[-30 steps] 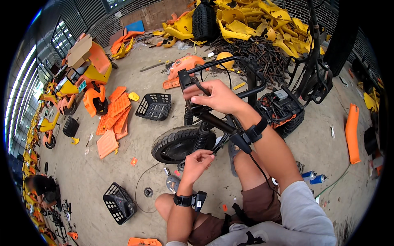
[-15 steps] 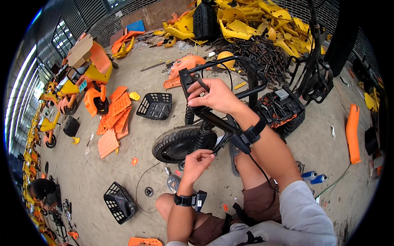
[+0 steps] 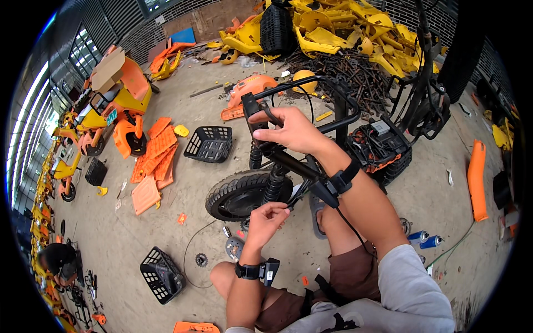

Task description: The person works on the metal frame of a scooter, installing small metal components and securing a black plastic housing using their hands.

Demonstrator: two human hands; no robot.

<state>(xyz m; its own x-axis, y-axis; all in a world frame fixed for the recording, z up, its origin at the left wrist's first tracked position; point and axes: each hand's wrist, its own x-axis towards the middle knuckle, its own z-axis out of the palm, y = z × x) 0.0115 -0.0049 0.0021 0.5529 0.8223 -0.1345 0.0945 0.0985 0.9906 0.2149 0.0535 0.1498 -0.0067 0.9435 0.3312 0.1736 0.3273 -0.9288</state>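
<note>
In front of me is a stripped black scooter frame (image 3: 288,161) with its rear wheel (image 3: 230,200) and spring shock (image 3: 274,186). My right hand (image 3: 291,130) is at the raised end of the frame, thumb and forefinger apart and reaching over the dark end piece. A dark curved piece (image 3: 272,115) shows beside its fingers; I cannot tell whether it is touched. Lower down, beside the wheel, my left hand (image 3: 268,223) pinches a thin black cable (image 3: 291,207) close to a bundle of wires (image 3: 300,191). Each wrist wears a black strapped device.
Black baskets (image 3: 191,145) (image 3: 145,272) stand left of the wheel. A small sprocket (image 3: 201,260) lies near my knee. Blue spray cans (image 3: 431,242) and an orange panel (image 3: 476,180) are at right. Yellow panels (image 3: 327,39) pile up behind. Another person (image 3: 58,258) crouches far left.
My right thumb and forefinger have spread a little further apart at the frame end. The left hand stays in nearly the same place.
</note>
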